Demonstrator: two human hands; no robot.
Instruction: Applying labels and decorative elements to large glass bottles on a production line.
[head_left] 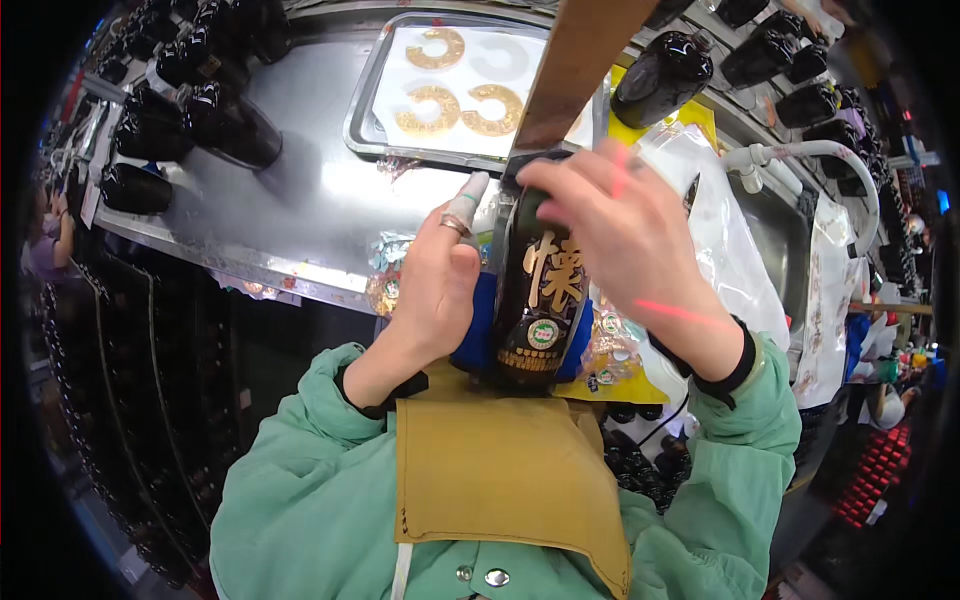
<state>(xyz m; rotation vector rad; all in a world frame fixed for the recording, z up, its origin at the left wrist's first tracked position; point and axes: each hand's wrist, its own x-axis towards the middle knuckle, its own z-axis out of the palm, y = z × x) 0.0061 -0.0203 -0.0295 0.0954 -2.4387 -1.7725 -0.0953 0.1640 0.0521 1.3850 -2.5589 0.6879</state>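
A dark glossy bottle [540,310] with gold lettering and a small green-and-white round emblem lies in front of me on a blue support [478,325]. Along its left side is my left hand [432,285], index finger stretched forward, thumb bent, the other fingers mostly hidden. That index finger wears a whitish finger cover, and there is a ring at its base. Over the bottle's far end hovers my right hand [630,225], its fingers curled and smeared by motion. Whether it pinches anything does not show.
Beyond the bottle, a metal tray [362,125] carries gold C-shaped labels on white sheets. A brown upright post [575,75] rises beside it. Dark bottles [235,125] stand at left, others at far right. A sink with a white curved faucet [815,150] is at right.
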